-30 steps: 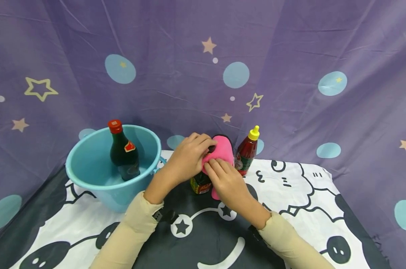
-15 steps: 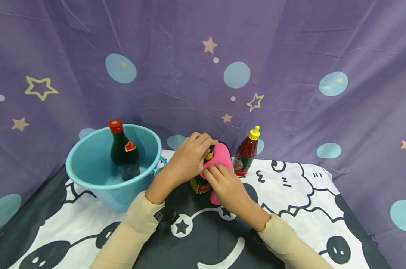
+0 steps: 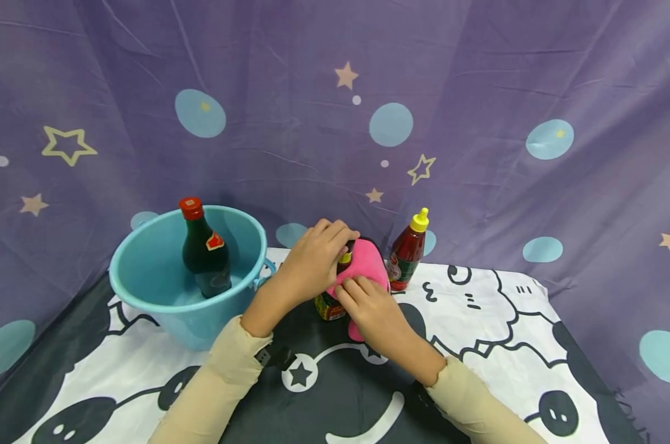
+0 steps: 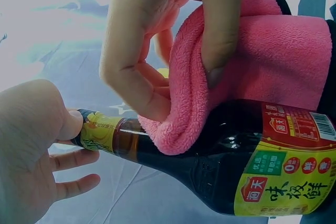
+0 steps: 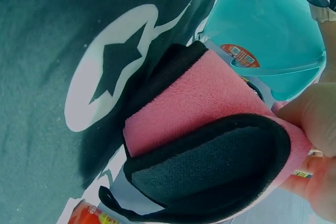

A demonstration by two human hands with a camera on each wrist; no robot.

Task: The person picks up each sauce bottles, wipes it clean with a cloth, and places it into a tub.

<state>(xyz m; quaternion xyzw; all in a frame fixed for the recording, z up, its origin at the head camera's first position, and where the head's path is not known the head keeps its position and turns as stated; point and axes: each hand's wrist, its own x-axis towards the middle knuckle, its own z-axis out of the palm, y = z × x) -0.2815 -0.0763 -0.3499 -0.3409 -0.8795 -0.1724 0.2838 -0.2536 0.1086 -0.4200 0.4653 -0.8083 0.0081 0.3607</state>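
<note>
A dark soy sauce bottle [image 4: 226, 145] with a yellow and red label stands on the table. My left hand [image 3: 312, 259] grips it by the capped top, thumb and fingers round the upper neck in the left wrist view. A folded pink cloth [image 3: 365, 265] with black edging lies against the neck and shoulder. My right hand [image 3: 376, 311] pinches this cloth, its thumb and fingers pressing a fold onto the neck. In the right wrist view the cloth's dark underside shows in an open loop. From the head view, hands and cloth hide most of the bottle.
Left of the hands stands a light blue bucket [image 3: 168, 314] with another dark, red-capped bottle [image 3: 204, 259] inside. A red sauce bottle [image 3: 405, 256] with a yellow nozzle is close by the cloth on the right. A patterned black and white cloth [image 3: 479, 308] covers the table.
My right hand and the pink cloth have slid a little down the bottle, baring the yellow band on its neck. My left hand stays nearly still at the top.
</note>
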